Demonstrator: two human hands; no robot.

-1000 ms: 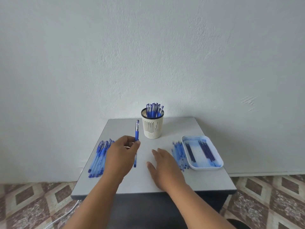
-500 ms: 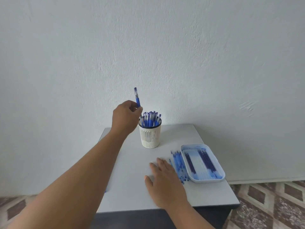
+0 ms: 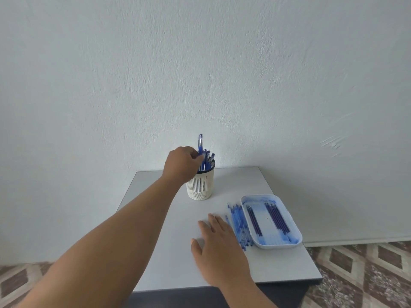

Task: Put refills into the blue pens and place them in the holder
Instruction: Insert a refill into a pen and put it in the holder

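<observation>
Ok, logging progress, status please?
Left hand gripping blue pen, lowering into white mesh holder. Right hand flat on grey table. Nothing blocking.

Small grey table [image 3: 289,263] against the wall. On it there's a white mesh pen holder [image 3: 200,186] near the back, a white tray [image 3: 272,222] on the right, and loose blue pens [image 3: 239,225] lying just beside the tray.

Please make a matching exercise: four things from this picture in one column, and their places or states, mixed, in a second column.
1. left hand
2. right hand
3. tray
4. holder

a. lies flat on the table
b. has dark refills inside
c. holds a pen over the holder
d. stands upright, full of pens

Pairs: 1-c, 2-a, 3-b, 4-d
</observation>
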